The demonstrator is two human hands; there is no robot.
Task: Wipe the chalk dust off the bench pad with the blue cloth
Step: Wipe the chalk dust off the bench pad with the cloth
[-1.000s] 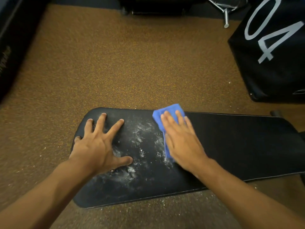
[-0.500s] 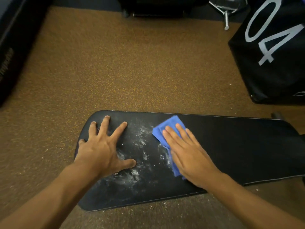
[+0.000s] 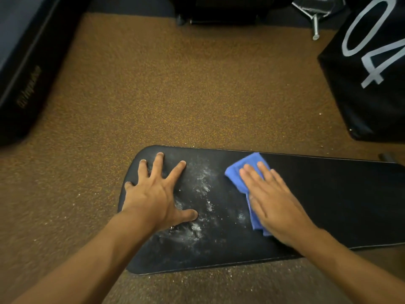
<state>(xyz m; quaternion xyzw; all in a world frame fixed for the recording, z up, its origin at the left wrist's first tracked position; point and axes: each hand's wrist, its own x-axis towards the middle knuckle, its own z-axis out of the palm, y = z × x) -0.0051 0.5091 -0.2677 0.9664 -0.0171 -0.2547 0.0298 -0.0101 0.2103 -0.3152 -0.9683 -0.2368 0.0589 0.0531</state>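
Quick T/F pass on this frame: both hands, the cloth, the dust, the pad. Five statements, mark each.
1. The right hand lies flat on the blue cloth. True.
2. The left hand holds a second cloth. False: it is bare, fingers spread, pressed on the bench pad.
3. Chalk dust shows on the pad between the two hands. True.
4. The cloth lies on the floor beside the pad. False: it is on the pad, under the right hand.
5. The pad to the right of the cloth is thick with white dust. False: that stretch looks clean and black.
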